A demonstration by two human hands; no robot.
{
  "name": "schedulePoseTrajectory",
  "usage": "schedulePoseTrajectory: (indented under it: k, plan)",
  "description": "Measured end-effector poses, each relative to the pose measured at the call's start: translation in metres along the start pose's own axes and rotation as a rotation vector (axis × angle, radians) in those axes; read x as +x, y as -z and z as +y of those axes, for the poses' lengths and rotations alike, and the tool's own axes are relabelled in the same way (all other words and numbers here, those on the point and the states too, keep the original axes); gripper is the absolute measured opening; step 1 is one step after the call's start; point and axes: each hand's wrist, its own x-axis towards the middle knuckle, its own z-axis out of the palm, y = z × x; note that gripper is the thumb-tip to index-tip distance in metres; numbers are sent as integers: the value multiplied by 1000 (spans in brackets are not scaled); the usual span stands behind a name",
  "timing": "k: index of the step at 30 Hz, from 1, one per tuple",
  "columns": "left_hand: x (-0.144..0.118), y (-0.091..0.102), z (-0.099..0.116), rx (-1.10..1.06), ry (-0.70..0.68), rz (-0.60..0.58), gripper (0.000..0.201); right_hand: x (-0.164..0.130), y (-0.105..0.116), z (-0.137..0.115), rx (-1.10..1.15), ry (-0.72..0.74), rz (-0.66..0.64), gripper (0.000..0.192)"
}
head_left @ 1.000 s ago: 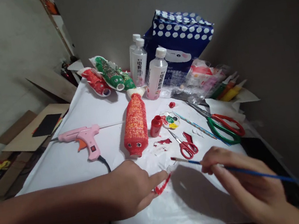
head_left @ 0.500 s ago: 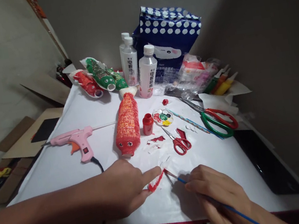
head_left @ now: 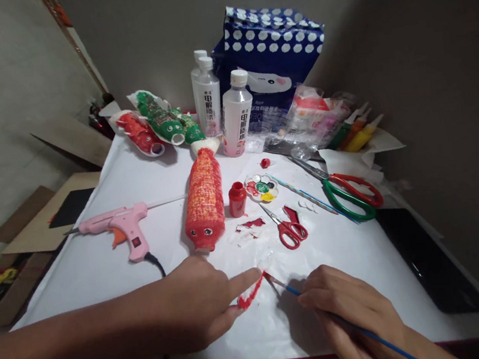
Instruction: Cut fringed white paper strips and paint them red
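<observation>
My right hand (head_left: 355, 307) is closed round a blue paintbrush (head_left: 291, 289), its red-wet tip touching the end of a small white piece with a red-painted edge (head_left: 251, 294). My left hand (head_left: 202, 301) holds that piece down on the white table cover, index finger stretched to one end and thumb at the other, the remaining fingers curled under. A red and orange fish-shaped bottle (head_left: 204, 200) with eyes lies just beyond my left hand. Near it stand an uncapped red paint bottle (head_left: 238, 200) and a flower-shaped palette (head_left: 261, 188) with red, green, yellow and dark paint.
Small red scissors (head_left: 292, 234) and large red-and-green scissors (head_left: 349, 195) lie to the right, with a black phone-like slab (head_left: 429, 258) beyond. A pink glue gun (head_left: 131, 227) lies left. Drink bottles (head_left: 236, 116), a blue bag (head_left: 270, 59) and more painted fish (head_left: 160, 119) stand behind.
The brush tip has shifted very slightly along the piece's edge. Both hands otherwise keep their places, and the view has moved a little.
</observation>
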Motion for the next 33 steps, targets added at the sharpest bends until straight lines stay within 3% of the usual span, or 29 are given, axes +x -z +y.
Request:
schedulePoseTrajectory:
  k: [6,12,24,29,33]
  plan:
    - [-2,-1,-3,1,-1,14,58,-1,2,-4,17,-37,28,38]
    - [1,5,0,19,25,-52,59,-3,1,-5,22,-37,-56,39]
    - [3,5,1,28,22,-60,58,4,3,-10,-38,-52,-4,33]
    - [4,6,0,39,6,-62,58,-2,1,-4,-9,26,-75,39]
    - [4,4,0,33,5,-38,59,-2,2,-1,2,23,-43,37]
